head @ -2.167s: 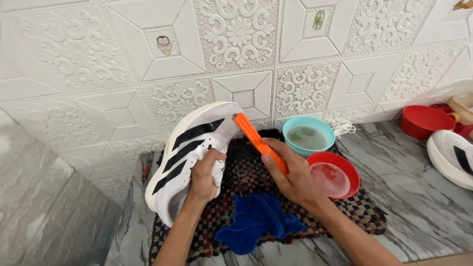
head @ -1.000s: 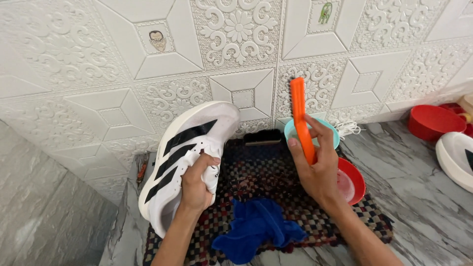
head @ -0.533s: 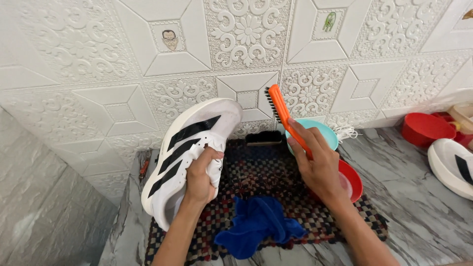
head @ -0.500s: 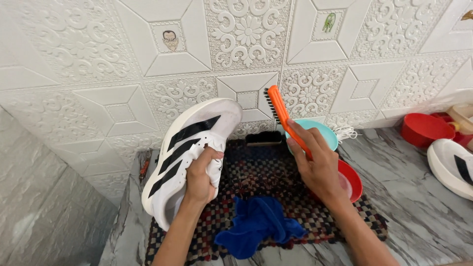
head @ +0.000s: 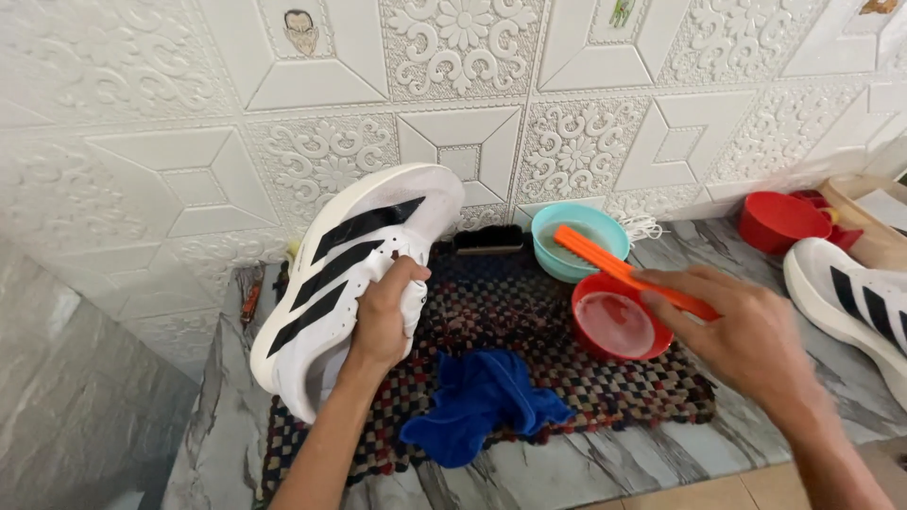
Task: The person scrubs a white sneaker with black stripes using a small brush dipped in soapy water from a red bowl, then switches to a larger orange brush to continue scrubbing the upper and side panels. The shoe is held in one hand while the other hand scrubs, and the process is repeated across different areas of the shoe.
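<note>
A white shoe with black stripes (head: pixel 354 274) is being gripped by the closed fingers of the left hand (head: pixel 383 316) at 9 o'clock, tilted above a checked mat (head: pixel 529 312). An orange brush (head: pixel 624 272) is being clasped by the right hand (head: pixel 742 340) at 3 o'clock, over a red bowl (head: pixel 619 321) and a teal bowl (head: pixel 576 241). A blue cloth (head: pixel 482 401) is lying at 6 o'clock.

shoe (head: pixel 350 274): white, three black slanted stripes
brush (head: pixel 624 272): orange
mat (head: pixel 529 312): woven checks, dark with red and white
cloth (head: pixel 487 404): blue, on the mat's front edge
bowl (head: pixel 578 241): teal, behind the mat
dish (head: pixel 619 321): red, on the mat's right end
cup (head: pixel 779 220): red, right of the mat
desk (head: pixel 614 467): grey marble, white veins
wall (head: pixel 189 142): white embossed tiles, floral and geometric
</note>
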